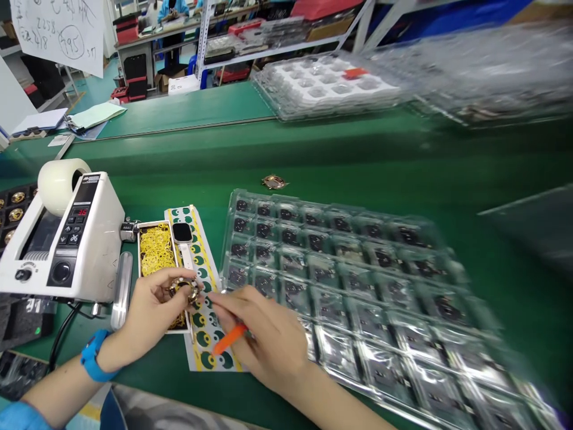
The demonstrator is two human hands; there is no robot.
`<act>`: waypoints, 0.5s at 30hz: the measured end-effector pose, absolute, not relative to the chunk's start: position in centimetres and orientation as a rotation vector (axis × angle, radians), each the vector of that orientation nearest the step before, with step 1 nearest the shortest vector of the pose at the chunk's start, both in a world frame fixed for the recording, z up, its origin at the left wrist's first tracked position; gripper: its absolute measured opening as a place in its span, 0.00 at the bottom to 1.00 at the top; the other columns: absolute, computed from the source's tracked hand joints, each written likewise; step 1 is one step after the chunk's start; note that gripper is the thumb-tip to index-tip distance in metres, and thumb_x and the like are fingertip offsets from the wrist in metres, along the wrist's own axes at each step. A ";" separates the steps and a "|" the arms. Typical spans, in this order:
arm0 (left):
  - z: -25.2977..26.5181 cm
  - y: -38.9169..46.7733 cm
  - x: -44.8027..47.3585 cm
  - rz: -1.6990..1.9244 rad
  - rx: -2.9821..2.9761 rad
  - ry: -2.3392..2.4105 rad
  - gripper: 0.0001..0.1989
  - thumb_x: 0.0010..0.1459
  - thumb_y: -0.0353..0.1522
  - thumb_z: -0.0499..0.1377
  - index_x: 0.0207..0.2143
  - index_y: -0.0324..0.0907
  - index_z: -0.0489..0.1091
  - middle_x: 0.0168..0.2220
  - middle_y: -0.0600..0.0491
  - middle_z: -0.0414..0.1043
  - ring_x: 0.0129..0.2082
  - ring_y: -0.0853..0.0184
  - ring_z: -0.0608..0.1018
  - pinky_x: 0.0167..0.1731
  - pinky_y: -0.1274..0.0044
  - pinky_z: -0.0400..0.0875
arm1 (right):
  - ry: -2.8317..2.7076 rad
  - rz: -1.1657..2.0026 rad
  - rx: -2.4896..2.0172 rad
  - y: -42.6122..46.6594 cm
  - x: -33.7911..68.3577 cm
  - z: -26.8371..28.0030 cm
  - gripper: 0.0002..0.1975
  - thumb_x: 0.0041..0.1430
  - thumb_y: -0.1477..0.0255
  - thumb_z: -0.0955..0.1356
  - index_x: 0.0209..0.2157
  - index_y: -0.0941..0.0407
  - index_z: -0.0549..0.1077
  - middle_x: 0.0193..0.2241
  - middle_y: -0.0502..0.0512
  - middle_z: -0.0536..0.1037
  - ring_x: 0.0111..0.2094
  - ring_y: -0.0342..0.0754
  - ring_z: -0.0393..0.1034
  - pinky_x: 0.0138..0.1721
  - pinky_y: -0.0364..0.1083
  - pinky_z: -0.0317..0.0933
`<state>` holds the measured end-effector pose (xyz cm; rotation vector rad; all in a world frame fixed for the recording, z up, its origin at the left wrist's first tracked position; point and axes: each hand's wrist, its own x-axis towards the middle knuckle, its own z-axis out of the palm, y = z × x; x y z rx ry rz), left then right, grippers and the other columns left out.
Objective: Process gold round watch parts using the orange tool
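Note:
My left hand (152, 310), with a blue band at the wrist, pinches a small gold-and-dark watch case (191, 286) between thumb and fingers. At its right edge are the fingertips of my right hand (264, 337), pressed together. An orange stick-like tool (230, 339) juts out from under my right palm; its other end is hidden. Beneath both hands lies a white sheet (197, 361) of yellow-edged round cutouts. Beside it, partly behind my left hand, a narrow box (139, 230) contains yellow ring-shaped pieces (156, 251). A white smartwatch (182, 234) rests along the box's edge.
A large clear compartment tray (340, 286) with dark parts covers the right side. Another watch case (274, 182) lies beyond it. A white tape dispenser (85, 239) stands at left. Stacked plastic trays (322, 89) sit on the back ledge. A person (172, 12) is far behind.

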<state>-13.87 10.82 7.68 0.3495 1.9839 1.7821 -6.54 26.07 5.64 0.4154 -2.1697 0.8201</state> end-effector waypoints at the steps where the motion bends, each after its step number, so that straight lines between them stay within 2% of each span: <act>1: 7.6 10.9 -13.8 1.784 0.376 1.991 0.13 0.50 0.31 0.62 0.39 0.38 0.76 0.30 0.50 0.78 0.25 0.68 0.78 0.25 0.80 0.73 | -2.169 0.798 0.412 25.8 -6.7 5.5 0.06 0.70 0.79 0.61 0.42 0.60 0.69 0.27 0.54 0.73 0.24 0.43 0.68 0.23 0.41 0.63; 5: 7.2 10.9 -13.1 1.766 0.506 2.022 0.19 0.51 0.27 0.60 0.47 0.39 0.74 0.38 0.48 0.79 0.34 0.66 0.79 0.33 0.79 0.75 | -2.168 0.842 0.303 25.3 -7.1 4.8 0.03 0.67 0.80 0.64 0.40 0.60 0.69 0.29 0.56 0.75 0.27 0.45 0.71 0.26 0.41 0.64; 11: 6.5 10.5 -12.5 1.649 0.727 2.098 0.26 0.53 0.23 0.55 0.55 0.41 0.69 0.41 0.48 0.79 0.34 0.65 0.79 0.35 0.76 0.76 | -2.167 0.941 0.159 25.3 -7.3 4.4 0.04 0.67 0.79 0.65 0.38 0.58 0.70 0.28 0.53 0.75 0.26 0.44 0.72 0.21 0.41 0.60; 15: 6.6 10.5 -12.6 1.575 0.835 2.137 0.26 0.57 0.25 0.53 0.59 0.37 0.66 0.40 0.44 0.79 0.37 0.61 0.80 0.36 0.73 0.77 | -2.180 1.012 0.126 25.2 -7.4 4.6 0.05 0.66 0.80 0.64 0.37 0.58 0.71 0.28 0.52 0.75 0.26 0.44 0.71 0.22 0.40 0.60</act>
